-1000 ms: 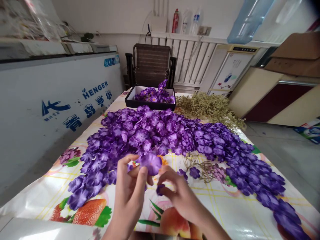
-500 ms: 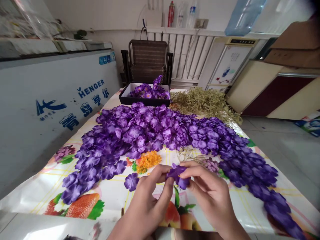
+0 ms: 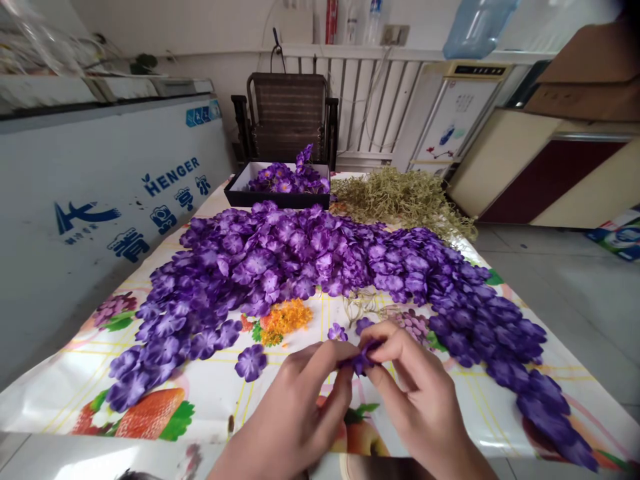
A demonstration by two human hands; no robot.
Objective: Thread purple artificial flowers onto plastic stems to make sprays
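Observation:
Between the fingertips of both hands is a purple artificial flower, partly covered by the fingers. My left hand pinches its left side, and my right hand pinches its right side. Just beyond the hands, a small flower and a purple petal piece lie on the table. A single flat purple flower rests left of my left hand. Past these, a wide heap of purple petal pieces curves across the table. A little pile of orange flower centres sits inside the curve.
A black box with purple flowers stands at the far end, beside a heap of green stems. Some thin stems lie beyond my hands. A chair stands behind the table, and a white freezer flanks its left.
The flower between my hands has turned and is squeezed narrower, with the fingers closer together. The view has shifted slightly, so the table appears further left. Two small purple pieces beyond the hands now show.

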